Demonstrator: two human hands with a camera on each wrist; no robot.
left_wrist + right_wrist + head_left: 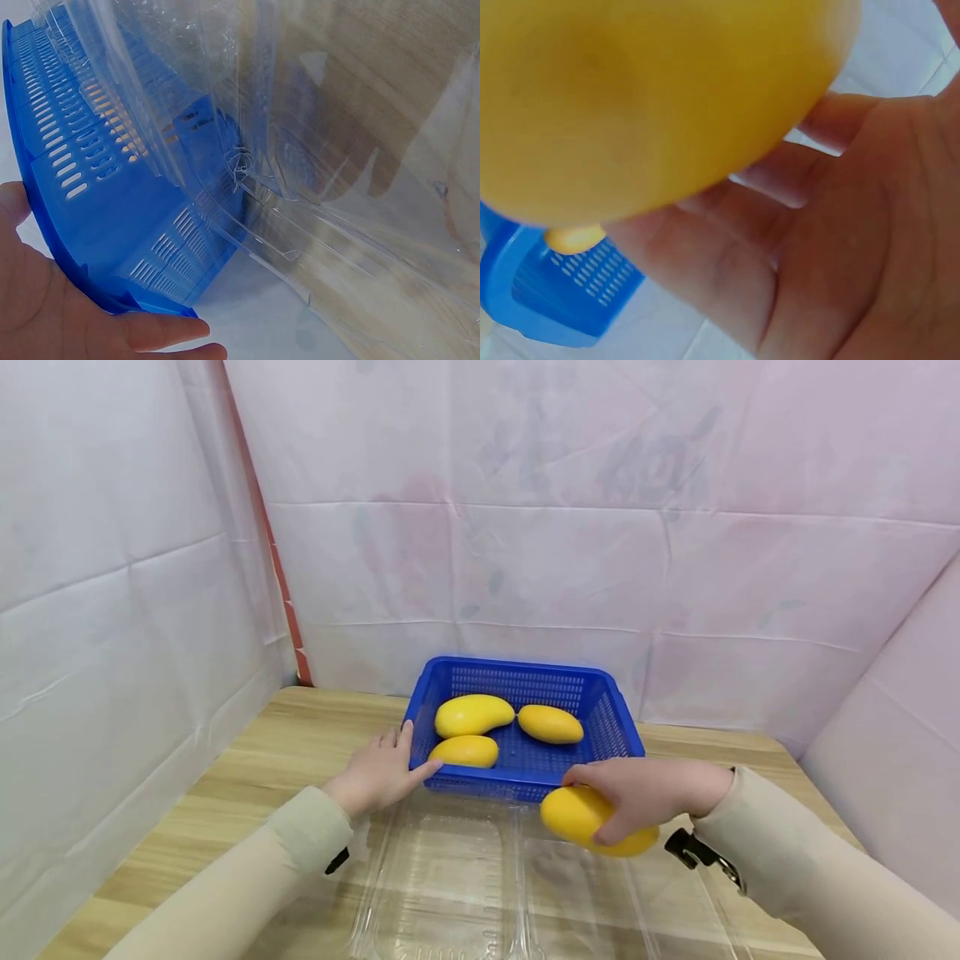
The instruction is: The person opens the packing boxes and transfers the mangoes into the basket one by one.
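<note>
My right hand (637, 789) grips a yellow mango (572, 814), fingers and thumb around its upper side, just in front of the blue plastic basket (517, 774). In the right wrist view the mango (645, 105) fills the upper left, against the fingers. My left hand (381, 770) lies at the basket's front left corner with fingers spread, thumb over the front rim. Inside the basket are a large curved mango (471, 715), a smaller mango (551, 724) to its right and another mango (467, 750) near the front wall.
An open clear plastic clamshell box (450, 877) lies on the wooden table (300, 727) before the basket, its parts spread under the held mango. White patterned cloth (547, 568) hangs behind and at both sides. A dark strap (693, 852) hangs from the right sleeve.
</note>
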